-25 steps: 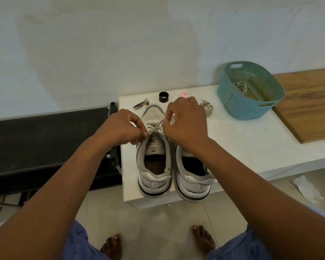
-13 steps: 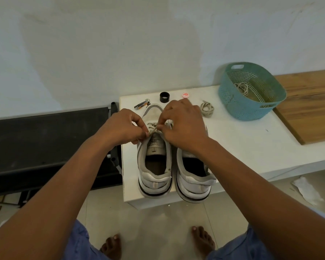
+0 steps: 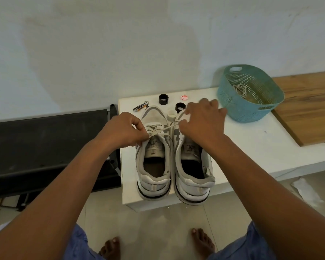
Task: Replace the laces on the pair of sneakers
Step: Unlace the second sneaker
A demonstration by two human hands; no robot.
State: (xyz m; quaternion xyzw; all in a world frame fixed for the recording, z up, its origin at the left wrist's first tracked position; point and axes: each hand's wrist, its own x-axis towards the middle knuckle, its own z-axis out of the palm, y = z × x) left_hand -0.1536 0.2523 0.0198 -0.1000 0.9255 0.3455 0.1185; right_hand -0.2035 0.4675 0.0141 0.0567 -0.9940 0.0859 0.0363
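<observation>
sneakers point(image 3: 174, 162) sit side by side on the white table point(image 3: 251, 147). we pinch the lace point(image 3: 164, 129) taut with our left hand point(image 3: 126, 131) over the left shoe; our right hand point(image 3: 202, 121) grips its other end.

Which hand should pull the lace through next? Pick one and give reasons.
Right, probably. The right hand pinches the lace beyond the left sneaker, with bare table past it to draw the strand out. The left hand grips the lace at the eyelets, suited to steadying.
</observation>
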